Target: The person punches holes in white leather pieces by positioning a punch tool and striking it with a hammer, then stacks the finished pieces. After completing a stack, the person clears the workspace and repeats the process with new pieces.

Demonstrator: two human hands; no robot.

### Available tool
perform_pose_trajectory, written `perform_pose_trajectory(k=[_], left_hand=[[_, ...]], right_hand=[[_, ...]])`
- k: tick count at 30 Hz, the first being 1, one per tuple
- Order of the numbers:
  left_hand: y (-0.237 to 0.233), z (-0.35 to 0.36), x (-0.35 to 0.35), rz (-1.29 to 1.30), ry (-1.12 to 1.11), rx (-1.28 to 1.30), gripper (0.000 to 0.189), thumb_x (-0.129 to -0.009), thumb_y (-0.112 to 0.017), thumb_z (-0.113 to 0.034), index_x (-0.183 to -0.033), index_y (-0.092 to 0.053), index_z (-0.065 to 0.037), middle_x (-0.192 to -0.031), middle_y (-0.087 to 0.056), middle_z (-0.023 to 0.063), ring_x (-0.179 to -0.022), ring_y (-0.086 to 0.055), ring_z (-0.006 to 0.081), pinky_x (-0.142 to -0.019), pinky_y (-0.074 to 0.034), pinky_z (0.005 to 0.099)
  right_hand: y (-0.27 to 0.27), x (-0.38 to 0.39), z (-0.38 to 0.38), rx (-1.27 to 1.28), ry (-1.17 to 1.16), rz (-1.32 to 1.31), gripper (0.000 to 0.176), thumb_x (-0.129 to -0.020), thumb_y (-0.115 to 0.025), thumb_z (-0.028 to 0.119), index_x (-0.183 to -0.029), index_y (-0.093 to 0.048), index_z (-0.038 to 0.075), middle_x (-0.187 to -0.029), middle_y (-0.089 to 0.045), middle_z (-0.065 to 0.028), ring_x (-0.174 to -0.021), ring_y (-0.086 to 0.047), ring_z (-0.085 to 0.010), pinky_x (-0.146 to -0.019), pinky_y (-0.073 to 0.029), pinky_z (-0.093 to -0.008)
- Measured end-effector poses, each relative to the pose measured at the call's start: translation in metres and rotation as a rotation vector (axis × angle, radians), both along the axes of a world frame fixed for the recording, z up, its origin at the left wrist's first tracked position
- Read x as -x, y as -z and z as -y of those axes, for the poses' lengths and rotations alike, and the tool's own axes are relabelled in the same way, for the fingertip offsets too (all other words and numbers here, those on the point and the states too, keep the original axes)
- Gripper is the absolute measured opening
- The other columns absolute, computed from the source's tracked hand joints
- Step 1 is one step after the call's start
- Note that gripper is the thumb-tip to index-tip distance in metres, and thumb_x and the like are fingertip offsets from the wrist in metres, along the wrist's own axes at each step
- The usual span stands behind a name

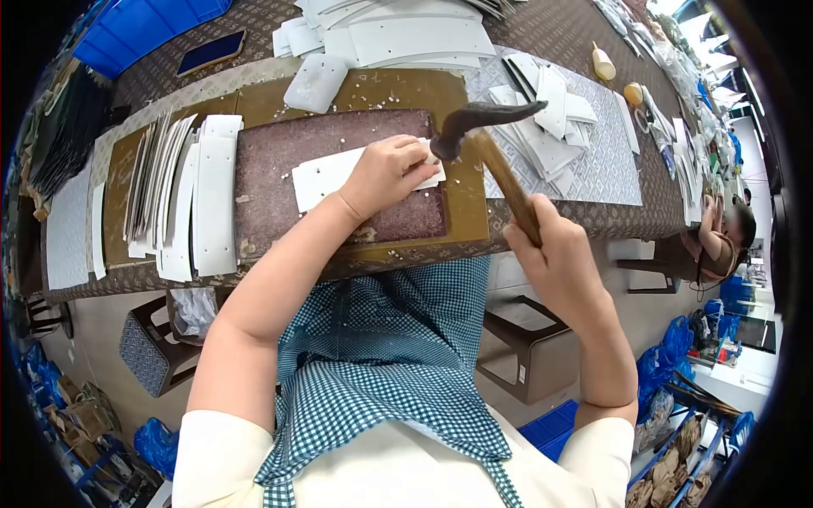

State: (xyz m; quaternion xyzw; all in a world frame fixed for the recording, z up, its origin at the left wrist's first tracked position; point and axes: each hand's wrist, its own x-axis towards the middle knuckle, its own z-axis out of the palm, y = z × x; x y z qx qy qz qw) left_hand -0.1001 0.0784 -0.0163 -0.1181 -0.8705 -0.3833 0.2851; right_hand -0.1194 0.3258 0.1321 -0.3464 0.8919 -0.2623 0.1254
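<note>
A worker's right hand (pixel 559 262) clenches a hammer (pixel 504 176) by its wooden handle, the dark, curved head just beside the left hand (pixel 383 179), whose bent fingers rest over white strips (pixel 326 176); whether they pinch anything, I cannot tell from here. Beneath that hand, the strips lie on a purplish pad (pixel 261 165) above a brown board (pixel 468 207). To the left hand's left, white pieces (pixel 216 195) line up, overlapping; beyond it lie a whitish block (pixel 316 83) and stacked sheets (pixel 415 40). Past the hammer's head, to the left hand's right, loose cutouts (pixel 542 127) heap on patterned paper (pixel 608 182). Well to the right hand's right is another person (pixel 718 245)
</note>
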Motion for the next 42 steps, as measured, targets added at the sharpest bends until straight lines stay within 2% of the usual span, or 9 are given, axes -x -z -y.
perform_pose_trajectory(k=[5,9,14,20,26,30,35,38,42], left_hand=[[0.006,0.0,-0.002,0.005,0.016,-0.035,0.014,-0.083,-0.075,-0.012,-0.084,-0.065,-0.003,-0.078,-0.062,0.0104,-0.071,-0.063,0.0265,-0.066,-0.051,0.036],[0.004,0.001,0.0,0.017,0.017,-0.029,0.013,-0.083,-0.074,-0.013,-0.084,-0.066,-0.003,-0.078,-0.062,0.0104,-0.072,-0.063,0.0264,-0.066,-0.051,0.0357],[0.004,0.001,-0.001,0.026,0.011,-0.031,0.013,-0.084,-0.075,-0.014,-0.085,-0.066,-0.003,-0.078,-0.062,0.0103,-0.072,-0.063,0.0262,-0.066,-0.051,0.0355],[0.003,0.002,0.0,0.088,0.011,-0.013,0.016,-0.085,-0.074,-0.015,-0.087,-0.065,-0.002,-0.08,-0.061,0.0112,-0.07,-0.061,0.0269,-0.064,-0.051,0.0355],[-0.005,0.0,-0.004,0.129,0.07,-0.1,0.013,-0.086,-0.07,-0.01,-0.096,-0.067,-0.001,-0.087,-0.063,0.0132,-0.076,-0.064,0.0275,-0.07,-0.052,0.0354],[0.001,-0.001,-0.002,0.146,0.008,-0.17,0.016,-0.085,-0.071,-0.014,-0.086,-0.062,-0.002,-0.084,-0.064,0.0132,-0.077,-0.064,0.0302,-0.069,-0.053,0.0365],[-0.002,0.001,-0.004,0.346,-0.205,-0.427,0.017,-0.086,-0.076,-0.008,-0.084,-0.06,-0.002,-0.08,-0.062,0.0024,-0.073,-0.059,0.0074,-0.066,-0.05,0.0237],[-0.004,0.009,-0.01,0.141,-0.12,-0.791,0.005,-0.095,-0.06,-0.005,-0.094,-0.059,-0.001,-0.089,-0.067,0.0046,-0.079,-0.061,0.0099,-0.074,-0.052,0.0256],[-0.033,0.047,-0.052,0.274,-0.391,-0.446,0.018,-0.09,-0.052,0.0,-0.102,-0.065,0.001,-0.094,-0.065,0.0073,-0.077,-0.061,0.011,-0.071,-0.05,0.0255]], right_hand=[[-0.056,-0.011,0.007,0.582,0.09,-0.029,0.015,-0.098,-0.065,0.017,-0.103,-0.059,0.004,-0.067,-0.052,0.0034,-0.052,-0.043,-0.0028,-0.046,-0.032,-0.0202],[-0.067,-0.012,0.023,1.062,-0.001,-0.085,0.03,-0.099,-0.063,0.03,-0.105,-0.053,0.003,-0.068,-0.05,-0.0025,-0.046,-0.04,-0.0075,-0.042,-0.033,-0.0225],[0.025,-0.001,-0.002,-0.011,0.075,-0.013,0.021,-0.096,-0.063,0.016,-0.102,-0.055,-0.002,-0.071,-0.061,-0.0141,-0.06,-0.06,-0.0217,-0.06,-0.049,-0.0359],[0.053,-0.005,0.005,0.543,0.379,0.624,0.015,-0.1,-0.058,0.016,-0.099,-0.054,0.002,-0.08,-0.066,-0.0043,-0.046,-0.047,-0.0044,-0.042,-0.037,-0.0188],[0.114,0.01,0.07,0.902,0.418,0.617,0.02,-0.102,-0.057,0.019,-0.103,-0.051,0.0,-0.094,-0.071,-0.0116,-0.045,-0.051,-0.0072,-0.04,-0.04,-0.0214],[0.136,0.009,0.078,0.818,0.471,0.583,0.02,-0.102,-0.057,0.02,-0.101,-0.053,0.0,-0.09,-0.07,-0.009,-0.044,-0.053,-0.0097,-0.04,-0.042,-0.0248],[0.128,0.004,0.08,0.782,0.483,0.547,0.02,-0.101,-0.057,0.019,-0.102,-0.052,0.0,-0.1,-0.074,-0.0116,-0.044,-0.055,-0.0107,-0.041,-0.044,-0.0259],[0.13,0.004,0.08,0.793,0.485,0.55,0.021,-0.101,-0.057,0.02,-0.102,-0.052,-0.001,-0.103,-0.074,-0.0117,-0.045,-0.056,-0.0109,-0.042,-0.045,-0.0258],[0.129,0.003,0.08,0.778,0.483,0.533,0.022,-0.101,-0.057,0.022,-0.101,-0.052,0.0,-0.106,-0.074,-0.0107,-0.046,-0.056,-0.0103,-0.042,-0.045,-0.025]])
